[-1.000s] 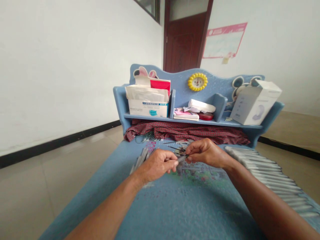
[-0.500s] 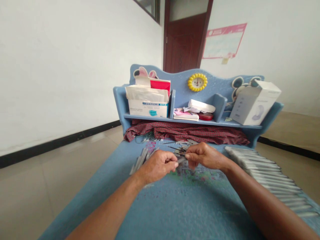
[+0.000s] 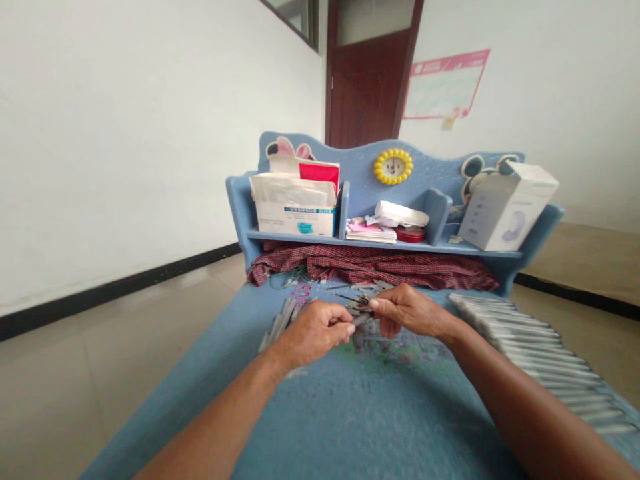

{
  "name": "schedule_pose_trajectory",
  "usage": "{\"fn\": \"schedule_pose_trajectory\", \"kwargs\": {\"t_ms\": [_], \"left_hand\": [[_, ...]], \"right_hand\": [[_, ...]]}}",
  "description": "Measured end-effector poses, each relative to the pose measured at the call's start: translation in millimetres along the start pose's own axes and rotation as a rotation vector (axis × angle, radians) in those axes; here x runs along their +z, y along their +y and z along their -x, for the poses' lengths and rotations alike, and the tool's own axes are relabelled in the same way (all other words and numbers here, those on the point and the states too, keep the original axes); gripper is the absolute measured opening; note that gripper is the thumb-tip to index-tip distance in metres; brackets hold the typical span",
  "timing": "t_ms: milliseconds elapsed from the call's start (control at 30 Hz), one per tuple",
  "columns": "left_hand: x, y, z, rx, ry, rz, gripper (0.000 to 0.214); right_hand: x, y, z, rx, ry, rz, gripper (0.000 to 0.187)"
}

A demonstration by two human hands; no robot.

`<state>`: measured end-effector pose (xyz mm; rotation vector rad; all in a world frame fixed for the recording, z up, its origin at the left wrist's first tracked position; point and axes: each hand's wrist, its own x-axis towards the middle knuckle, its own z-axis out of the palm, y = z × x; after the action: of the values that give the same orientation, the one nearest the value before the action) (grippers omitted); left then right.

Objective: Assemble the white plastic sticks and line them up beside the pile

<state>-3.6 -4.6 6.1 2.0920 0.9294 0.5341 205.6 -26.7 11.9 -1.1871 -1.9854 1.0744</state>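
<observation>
My left hand (image 3: 317, 331) is closed in a pinch on a short, greyish translucent tube (image 3: 361, 320). Close on its right, my right hand (image 3: 411, 309) is also closed, thumb against fingers, at the tube's far end. What exactly its fingertips grip is hidden and blurred. Thin dark sticks (image 3: 349, 298) fan out on the table just behind the fingertips. Left of my left hand lies a small pile of clear plastic tubes (image 3: 281, 319). Many grey-white tubes with dark ends (image 3: 540, 353) lie side by side along the table's right edge.
The blue table (image 3: 350, 427) has a raised shelf at its back. On it stand a mask box (image 3: 295, 220), papers (image 3: 370, 232), a red round tin (image 3: 411, 235) and a white carton (image 3: 505, 210). Checked red cloth (image 3: 380, 265) lies bunched beneath. A yellow-rimmed clock (image 3: 393, 167) is above.
Both hands stay almost where they were, fingertips close together at the tube. The whole view has shifted very slightly.
</observation>
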Motion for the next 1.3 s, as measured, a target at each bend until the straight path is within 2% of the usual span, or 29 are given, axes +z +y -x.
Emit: {"fn": "schedule_pose_trajectory", "kwargs": {"t_ms": [133,300,433,567,733,867,1000,1167,1300], "left_hand": [[0.5,-1,0,-0.013,0.000,0.014,0.016],[0.1,-1,0,-0.012,-0.008,-0.014,0.017],[0.1,0,0,-0.015,-0.007,-0.013,0.017],[0.3,2,0,-0.015,-0.003,-0.023,0.018],[1.4,1,-1,-0.020,-0.001,-0.020,0.017],[1.6,1,-1,-0.022,0.003,-0.022,0.017],[1.4,2,0,-0.017,0.002,-0.027,0.016],[3.9,0,0,0.046,0.053,-0.128,0.014],[7.4,-1,0,0.222,0.184,-0.370,0.008]], "right_hand": [[-2,3,0,-0.003,-0.036,-0.106,0.032],[-1,7,-1,0.025,-0.045,0.008,0.041],[-1,6,-1,0.011,-0.063,-0.053,0.035],[0,5,-1,0.014,-0.045,0.012,0.043],[0,6,-2,0.015,-0.071,-0.028,0.037],[0,4,-2,0.016,-0.051,0.030,0.044],[1,4,-2,0.019,-0.066,-0.011,0.036],[4,9,-2,0.043,-0.096,-0.003,0.035],[5,10,-3,0.067,-0.080,-0.023,0.034]]}}
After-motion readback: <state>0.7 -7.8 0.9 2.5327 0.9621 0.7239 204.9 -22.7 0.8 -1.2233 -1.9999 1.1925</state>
